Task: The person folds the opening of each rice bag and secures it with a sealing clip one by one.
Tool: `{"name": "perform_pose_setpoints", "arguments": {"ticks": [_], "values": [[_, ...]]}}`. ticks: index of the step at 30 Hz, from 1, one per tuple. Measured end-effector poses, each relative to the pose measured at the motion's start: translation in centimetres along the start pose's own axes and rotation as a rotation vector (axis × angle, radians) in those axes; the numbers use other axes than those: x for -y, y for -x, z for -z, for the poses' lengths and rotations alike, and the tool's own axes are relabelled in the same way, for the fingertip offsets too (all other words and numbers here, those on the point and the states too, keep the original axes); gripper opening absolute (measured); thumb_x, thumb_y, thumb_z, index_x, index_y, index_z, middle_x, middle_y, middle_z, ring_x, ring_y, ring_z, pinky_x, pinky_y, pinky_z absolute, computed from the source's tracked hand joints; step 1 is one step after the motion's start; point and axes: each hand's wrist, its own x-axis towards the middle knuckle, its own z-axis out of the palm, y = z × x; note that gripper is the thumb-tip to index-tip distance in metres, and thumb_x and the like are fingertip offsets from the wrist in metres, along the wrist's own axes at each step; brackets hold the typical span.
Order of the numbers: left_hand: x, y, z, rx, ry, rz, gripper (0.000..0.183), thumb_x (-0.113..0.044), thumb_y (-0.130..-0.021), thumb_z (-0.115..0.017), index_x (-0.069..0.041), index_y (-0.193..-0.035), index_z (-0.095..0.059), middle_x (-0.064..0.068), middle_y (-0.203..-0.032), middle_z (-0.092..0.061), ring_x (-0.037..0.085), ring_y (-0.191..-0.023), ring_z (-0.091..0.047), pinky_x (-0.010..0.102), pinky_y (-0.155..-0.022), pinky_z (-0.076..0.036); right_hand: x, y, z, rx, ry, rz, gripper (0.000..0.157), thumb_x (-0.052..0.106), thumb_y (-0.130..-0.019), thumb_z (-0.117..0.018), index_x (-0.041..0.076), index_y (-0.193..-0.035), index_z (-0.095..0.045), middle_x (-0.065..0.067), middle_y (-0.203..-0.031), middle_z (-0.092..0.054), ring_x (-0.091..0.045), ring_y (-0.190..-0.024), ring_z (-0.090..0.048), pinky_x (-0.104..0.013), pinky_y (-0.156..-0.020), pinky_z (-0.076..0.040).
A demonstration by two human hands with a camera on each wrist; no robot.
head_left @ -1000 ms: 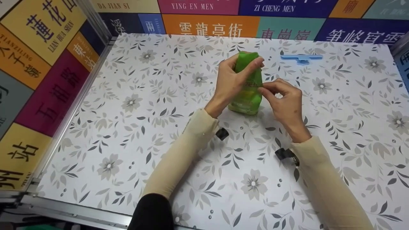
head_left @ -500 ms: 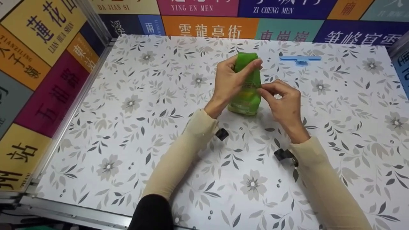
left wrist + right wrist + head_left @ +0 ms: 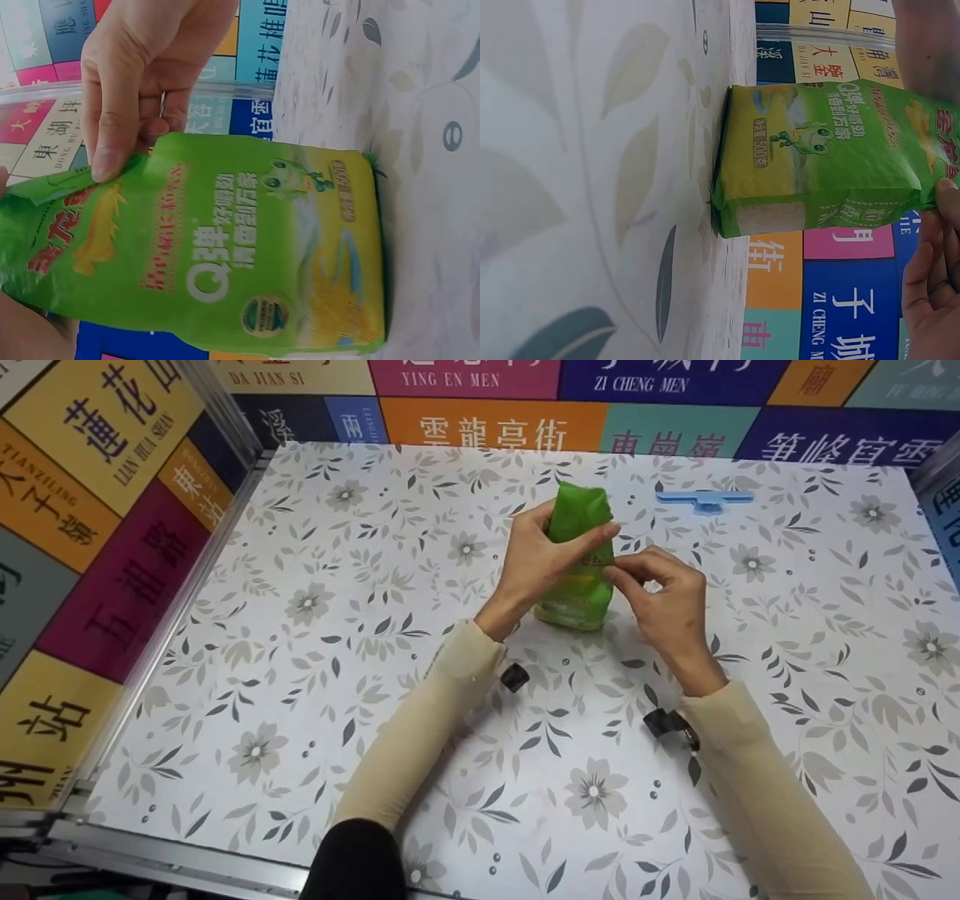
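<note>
A green and yellow bag of rice (image 3: 576, 604) stands upright on the patterned tabletop in the head view. My left hand (image 3: 529, 551) grips its upper part, thumb across the front and fingers behind. On the bag's right side edge, my right hand (image 3: 671, 592) pinches the film between thumb and fingertips. The left wrist view shows the bag's printed front (image 3: 225, 247) sideways, with the right hand (image 3: 142, 82) pinching a fold at its edge. In the right wrist view, the bag's base (image 3: 727, 165) meets the table, and a pale window shows low on its side.
A light blue bag clip (image 3: 705, 500) lies on the table behind and right of the bag. Colourful printed panels (image 3: 487, 424) stand along the back and left of the table. A metal frame edge (image 3: 172, 855) runs along the front left.
My left hand has slid slightly down the bag, and its thumb sits lower. More of the bag's top shows and it spreads wider. The right hand keeps its pinch in nearly the same place.
</note>
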Motion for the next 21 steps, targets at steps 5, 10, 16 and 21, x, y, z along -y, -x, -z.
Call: {"name": "perform_pose_setpoints", "arguments": {"ticks": [5, 10, 16, 21], "values": [[0.41, 0.10, 0.24, 0.028, -0.009, 0.009, 0.030, -0.025, -0.088, -0.085, -0.005, -0.107, -0.074, 0.008, -0.096, -0.077, 0.017, -0.079, -0.070, 0.032, -0.073, -0.060, 0.04, 0.00, -0.01, -0.002, -0.012, 0.001, 0.008, 0.013, -0.090, -0.082, 0.005, -0.093, -0.083, 0.007, -0.081, -0.070, -0.003, -0.073, -0.065, -0.016, -0.073, -0.051], [0.49, 0.12, 0.39, 0.038, -0.020, 0.011, 0.028, -0.024, -0.089, -0.084, -0.004, -0.107, -0.075, 0.009, -0.097, -0.078, 0.017, -0.080, -0.071, 0.032, -0.074, -0.060, 0.27, 0.01, 0.04, 0.007, -0.030, -0.001, 0.009, 0.015, -0.090, -0.082, 0.007, -0.094, -0.083, 0.008, -0.082, -0.070, -0.005, -0.073, -0.066, -0.017, -0.072, -0.052], [0.63, 0.15, 0.40, 0.041, -0.010, 0.001, 0.025, -0.022, -0.091, -0.082, -0.002, -0.104, -0.076, 0.010, -0.095, -0.078, 0.017, -0.078, -0.071, 0.032, -0.072, -0.060, 0.15, 0.05, 0.10, 0.019, -0.041, 0.005, 0.007, 0.014, -0.091, -0.082, 0.008, -0.094, -0.083, 0.008, -0.082, -0.070, -0.006, -0.074, -0.066, -0.018, -0.072, -0.051], [0.99, 0.23, 0.44, 0.042, 0.015, 0.036, 0.023, -0.023, -0.092, -0.082, -0.003, -0.102, -0.076, 0.008, -0.091, -0.078, 0.017, -0.076, -0.070, 0.032, -0.071, -0.060, -0.16, 0.00, 0.04, 0.032, -0.075, 0.033, 0.004, 0.009, -0.091, -0.081, 0.007, -0.094, -0.083, 0.011, -0.082, -0.070, -0.006, -0.071, -0.066, -0.018, -0.070, -0.052]]}}
